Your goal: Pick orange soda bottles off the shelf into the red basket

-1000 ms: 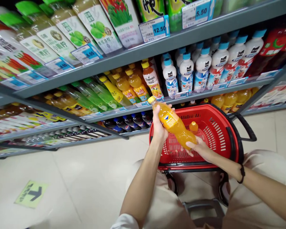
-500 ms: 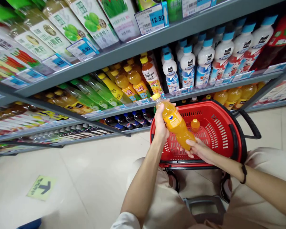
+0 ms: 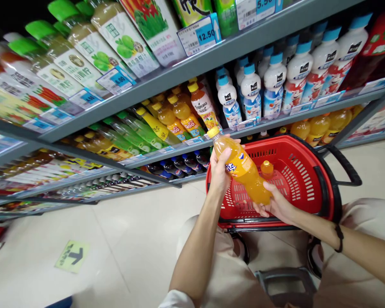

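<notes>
**Two-hand hold on orange plastic drink bottle with yellow cap, centre of frame**

The bottle is tilted, cap toward the upper left, above the near rim of the red slotted plastic shopping basket. The left hand wraps the upper body, fingers curled around the label. The right hand cups the base, fingers closed under it. Judged full, hence fairly heavy; the thin wall would yield under squeeze, and the smooth label may slip. Preferred grip: shoulder or waist, base supported. A second orange-capped bottle stands in the basket.
</notes>
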`<move>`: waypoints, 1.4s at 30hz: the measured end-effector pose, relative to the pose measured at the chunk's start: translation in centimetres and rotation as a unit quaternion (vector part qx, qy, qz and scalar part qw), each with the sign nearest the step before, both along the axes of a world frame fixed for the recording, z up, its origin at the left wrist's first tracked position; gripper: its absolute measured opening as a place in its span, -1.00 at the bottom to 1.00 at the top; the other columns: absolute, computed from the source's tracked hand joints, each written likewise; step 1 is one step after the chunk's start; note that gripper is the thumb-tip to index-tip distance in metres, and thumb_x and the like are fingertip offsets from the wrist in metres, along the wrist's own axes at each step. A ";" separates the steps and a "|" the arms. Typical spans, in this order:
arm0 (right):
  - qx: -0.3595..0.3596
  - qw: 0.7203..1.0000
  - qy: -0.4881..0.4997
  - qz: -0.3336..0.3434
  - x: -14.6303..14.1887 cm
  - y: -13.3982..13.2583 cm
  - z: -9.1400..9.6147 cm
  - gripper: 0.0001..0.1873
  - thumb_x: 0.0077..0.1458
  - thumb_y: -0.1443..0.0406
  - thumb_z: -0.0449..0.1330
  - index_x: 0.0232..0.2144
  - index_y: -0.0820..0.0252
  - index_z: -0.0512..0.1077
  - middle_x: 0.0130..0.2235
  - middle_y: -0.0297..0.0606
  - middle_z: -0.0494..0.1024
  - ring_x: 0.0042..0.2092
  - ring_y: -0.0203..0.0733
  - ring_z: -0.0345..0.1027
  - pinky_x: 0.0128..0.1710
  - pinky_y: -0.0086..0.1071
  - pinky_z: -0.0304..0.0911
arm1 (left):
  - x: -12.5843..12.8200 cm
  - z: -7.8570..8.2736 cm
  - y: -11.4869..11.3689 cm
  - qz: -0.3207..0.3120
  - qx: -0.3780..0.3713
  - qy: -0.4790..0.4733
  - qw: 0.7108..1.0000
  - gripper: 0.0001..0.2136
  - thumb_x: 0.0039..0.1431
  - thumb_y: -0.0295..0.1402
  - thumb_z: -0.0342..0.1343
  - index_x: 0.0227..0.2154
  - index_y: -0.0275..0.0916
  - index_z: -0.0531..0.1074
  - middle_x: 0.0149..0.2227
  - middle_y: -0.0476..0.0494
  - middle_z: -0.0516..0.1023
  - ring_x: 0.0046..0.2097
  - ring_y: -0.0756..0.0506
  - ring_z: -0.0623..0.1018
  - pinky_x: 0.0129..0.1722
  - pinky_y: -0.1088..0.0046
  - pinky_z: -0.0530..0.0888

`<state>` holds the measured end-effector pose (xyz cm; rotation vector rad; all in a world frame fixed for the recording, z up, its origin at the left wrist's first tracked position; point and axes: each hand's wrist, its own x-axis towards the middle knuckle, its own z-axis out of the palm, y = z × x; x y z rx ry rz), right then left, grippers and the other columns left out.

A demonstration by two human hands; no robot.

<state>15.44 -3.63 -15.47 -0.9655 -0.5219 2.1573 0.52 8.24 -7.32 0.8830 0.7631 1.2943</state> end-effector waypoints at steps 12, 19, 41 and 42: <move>-0.051 0.993 0.108 -0.001 -0.1 0.3 -0.2 -0.29 0.21 -0.22 0.10 0.00 0.30 0.44 -0.31 -0.03 0.59 -0.48 -0.18 0.33 -0.51 -0.38 0.16 | -0.4 0.6 -0.3 -0.047 0.003 -0.031 0.998 -0.53 0.11 -0.05 0.42 0.01 -0.15 0.52 -0.07 -0.17 0.67 -0.06 -0.22 0.69 -0.01 0.22 0.60; 0.038 0.996 0.084 0.020 -0.1 -0.2 0.3 -0.31 0.23 -0.22 0.24 0.01 0.28 0.46 -0.21 0.00 0.61 -0.37 -0.19 0.38 -0.45 -0.38 0.27 | -0.9 1.7 0.1 -0.017 -0.042 -0.070 0.997 -0.53 0.00 0.04 0.41 -0.14 -0.15 0.51 -0.22 -0.08 0.62 -0.23 -0.15 0.65 -0.12 0.24 0.60; 0.130 0.985 -0.059 -0.098 1.1 0.7 0.3 -0.37 0.14 -0.08 0.45 -0.02 0.10 0.26 -0.31 -0.26 0.59 -0.41 -0.14 0.50 -0.60 -0.41 0.35 | 1.4 -0.5 0.1 0.017 -0.028 0.018 0.999 -0.33 -0.04 -0.05 0.54 0.13 -0.09 0.50 0.09 -0.21 0.65 0.12 -0.28 0.66 0.08 0.21 0.58; 0.118 0.988 -0.039 -0.096 1.2 0.6 0.3 -0.36 0.15 -0.07 0.44 0.02 0.11 0.26 -0.29 -0.24 0.59 -0.38 -0.10 0.54 -0.59 -0.41 0.36 | 1.5 -0.4 -0.1 0.006 -0.026 0.015 1.000 -0.29 -0.06 -0.04 0.55 0.16 -0.07 0.49 0.10 -0.21 0.65 0.13 -0.30 0.65 0.08 0.20 0.58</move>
